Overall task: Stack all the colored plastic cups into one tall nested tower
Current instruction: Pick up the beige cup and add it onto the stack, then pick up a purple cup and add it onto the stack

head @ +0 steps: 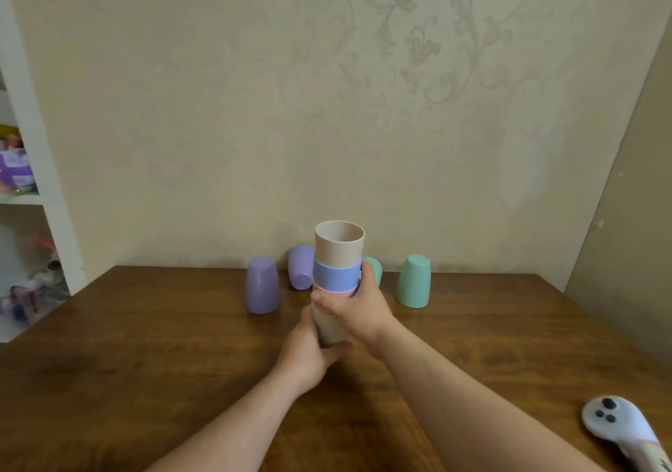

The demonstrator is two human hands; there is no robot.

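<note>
A nested tower of cups stands upright at the table's middle: beige on top, then blue, a thin pink rim, and a beige cup at the bottom. My left hand grips the bottom cup. My right hand wraps the tower around the pink rim. A purple cup stands upside down to the left. A second purple cup lies on its side behind the tower. A green cup stands upside down to the right. Another green cup is partly hidden behind my right hand.
The wooden table runs up to a patterned wall. A white object with dark spots lies at the table's near right corner. White shelves with clutter stand at the left.
</note>
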